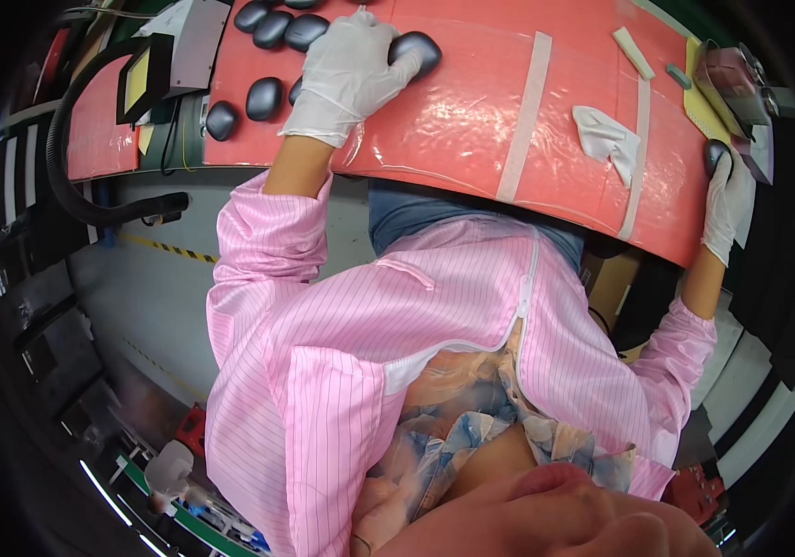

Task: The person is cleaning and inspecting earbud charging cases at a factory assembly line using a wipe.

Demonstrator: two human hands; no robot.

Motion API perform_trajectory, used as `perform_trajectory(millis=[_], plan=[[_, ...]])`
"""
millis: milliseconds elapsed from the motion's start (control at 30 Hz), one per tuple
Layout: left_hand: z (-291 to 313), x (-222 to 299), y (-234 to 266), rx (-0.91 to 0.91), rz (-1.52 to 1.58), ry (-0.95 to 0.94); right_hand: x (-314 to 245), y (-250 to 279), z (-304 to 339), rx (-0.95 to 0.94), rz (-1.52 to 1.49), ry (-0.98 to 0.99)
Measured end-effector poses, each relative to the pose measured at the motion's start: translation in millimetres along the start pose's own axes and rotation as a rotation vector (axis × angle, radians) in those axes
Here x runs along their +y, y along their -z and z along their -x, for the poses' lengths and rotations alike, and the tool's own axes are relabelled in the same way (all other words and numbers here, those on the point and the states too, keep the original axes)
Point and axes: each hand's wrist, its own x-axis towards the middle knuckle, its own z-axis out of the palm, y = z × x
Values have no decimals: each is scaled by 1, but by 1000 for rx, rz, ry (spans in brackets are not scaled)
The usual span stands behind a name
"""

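Observation:
My left hand [346, 74], in a white glove, reaches over the red work surface at the upper left. Its thumb lies against a glossy dark grey rounded piece [419, 54], held at the thumb side of the hand; the far fingertips are partly hidden. Similar pieces lie around this hand, among them one rounded piece [265, 98] near the edge and another [222, 121] at its left. At the far right, my gloved right hand [730, 200] is closed around a small dark rounded piece [717, 156], beside the table's right end.
A crumpled white cloth [606, 139] lies between pale tape strips [525, 116] on the red surface [458, 130]. Yellow sheets [704, 102] and a clear container [734, 74] stand at the right. A black flexible hose [61, 148] curves at the left. Another person [171, 469] is at the lower left.

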Motion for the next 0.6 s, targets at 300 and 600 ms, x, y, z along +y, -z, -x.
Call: perform_trajectory(millis=[300,600], plan=[[21,90,0,-179,1980,515,-179,-3,91,-502,-1107,-124],[47,131,5,-109,1791,507,-224,-18,115,-122,-674,470]])
